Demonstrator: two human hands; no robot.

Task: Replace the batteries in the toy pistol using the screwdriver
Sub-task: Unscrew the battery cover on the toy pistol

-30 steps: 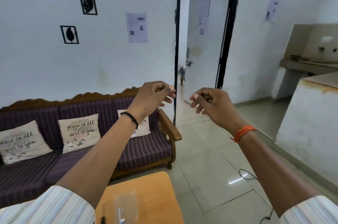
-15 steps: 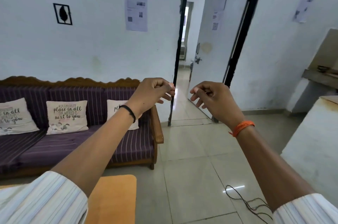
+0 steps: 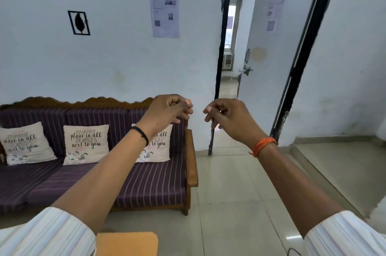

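Drifting left since a moment ago, the view leaves only a corner of the orange worktop. Left hand and right hand hover raised, fingers curled, apparently empty. Toy pistol and screwdriver are out of sight; groping blind risks knocking them off.

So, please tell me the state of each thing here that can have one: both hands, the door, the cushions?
Left hand: raised, fingers curled, nothing visible in it.
Right hand: raised, fingers curled, nothing visible in it.
Door: open.
Cushions: propped upright on the sofa.
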